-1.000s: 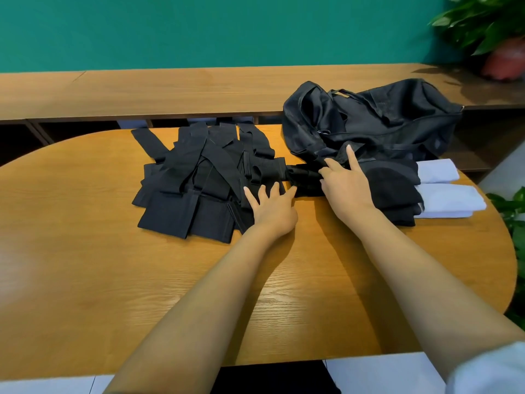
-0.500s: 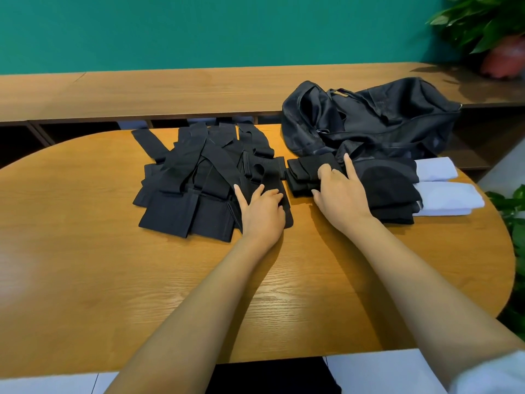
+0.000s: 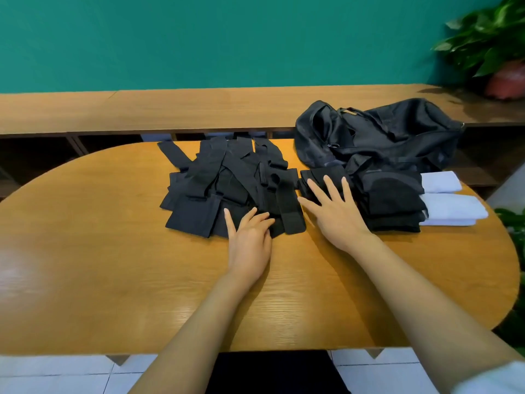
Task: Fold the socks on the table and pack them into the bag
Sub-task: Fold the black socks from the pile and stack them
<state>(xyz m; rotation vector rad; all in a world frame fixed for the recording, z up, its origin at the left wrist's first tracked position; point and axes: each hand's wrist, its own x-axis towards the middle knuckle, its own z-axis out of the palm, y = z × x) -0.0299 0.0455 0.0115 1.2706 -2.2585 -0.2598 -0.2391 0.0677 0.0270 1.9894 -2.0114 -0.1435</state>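
head view: unfolded socks (image 3: 227, 186) lie on the counter (image 3: 85, 251) left of the bag (image 3: 383, 135). left hand (image 3: 250, 240) rests loose-fingered on their near edge. right hand (image 3: 335, 214), fingers spread, covers folded socks (image 3: 315, 177) before the bag.

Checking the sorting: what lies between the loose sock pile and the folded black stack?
In the head view, one folded black sock, with the right hand spread over it.
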